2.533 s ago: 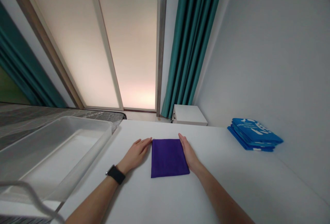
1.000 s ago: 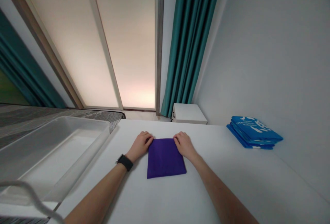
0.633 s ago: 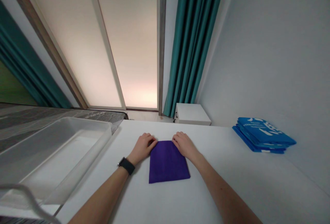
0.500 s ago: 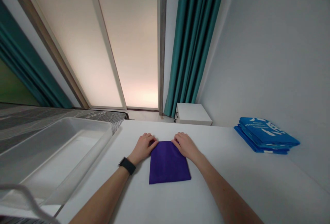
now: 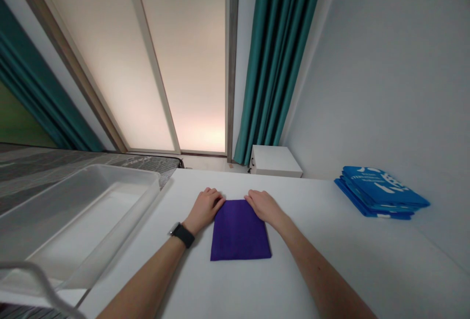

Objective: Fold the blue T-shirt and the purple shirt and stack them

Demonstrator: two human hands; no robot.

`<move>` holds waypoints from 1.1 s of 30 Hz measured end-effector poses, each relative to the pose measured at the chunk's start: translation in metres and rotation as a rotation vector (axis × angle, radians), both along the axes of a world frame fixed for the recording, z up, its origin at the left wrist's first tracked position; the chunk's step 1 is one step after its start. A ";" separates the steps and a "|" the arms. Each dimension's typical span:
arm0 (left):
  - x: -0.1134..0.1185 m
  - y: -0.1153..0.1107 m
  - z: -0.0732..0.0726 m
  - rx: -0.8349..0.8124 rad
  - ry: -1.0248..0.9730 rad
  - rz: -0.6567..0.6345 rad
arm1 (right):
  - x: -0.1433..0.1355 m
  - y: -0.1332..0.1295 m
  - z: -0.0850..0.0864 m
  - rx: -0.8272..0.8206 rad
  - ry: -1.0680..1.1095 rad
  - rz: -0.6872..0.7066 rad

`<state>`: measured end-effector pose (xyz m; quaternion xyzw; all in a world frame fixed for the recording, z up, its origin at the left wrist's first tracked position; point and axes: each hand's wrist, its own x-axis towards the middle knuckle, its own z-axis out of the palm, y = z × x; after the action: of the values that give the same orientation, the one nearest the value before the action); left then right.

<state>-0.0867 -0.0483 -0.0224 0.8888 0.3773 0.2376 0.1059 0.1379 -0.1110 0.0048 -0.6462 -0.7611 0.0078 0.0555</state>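
A folded purple cloth (image 5: 240,233) lies flat on the white table (image 5: 227,289) in front of me. At its far left corner is my left hand (image 5: 208,205), with a dark-banded watch on the wrist. Its thumb rests along the cloth's edge and the fingers curl over the corner. My right hand (image 5: 263,205) grips the far right corner in the same way, thumb towards the cloth. The undersides of both hands are hidden. Between them the cloth's far edge shows straight and level.
To the left stands a translucent plastic bin (image 5: 121,221). A stack of folded blue fabric pieces with white print (image 5: 382,192) lies at the right by the wall. Beyond the table are a white cabinet (image 5: 275,161) and a green curtain (image 5: 282,64). A grey curved bar (image 5: 40,280) crosses the lower left.
Both hands stay at the cloth's far corners. My right fingers have shifted slightly, and the cloth's near edge lies a little straighter. The view has tilted very slightly.
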 end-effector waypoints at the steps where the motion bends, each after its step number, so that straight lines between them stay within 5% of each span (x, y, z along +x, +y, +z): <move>1: 0.000 0.000 -0.001 0.009 0.008 0.002 | -0.001 0.000 0.000 -0.003 -0.003 -0.006; 26: 0.001 0.002 -0.007 0.060 0.046 0.040 | -0.003 0.002 -0.006 0.014 0.036 -0.120; 33: 0.002 0.002 -0.005 0.074 0.090 0.061 | -0.050 -0.030 0.018 0.186 -0.033 -0.046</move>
<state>-0.0848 -0.0467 -0.0277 0.8900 0.3996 0.2143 0.0486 0.0875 -0.1411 0.0226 -0.6557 -0.7442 -0.0750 0.1030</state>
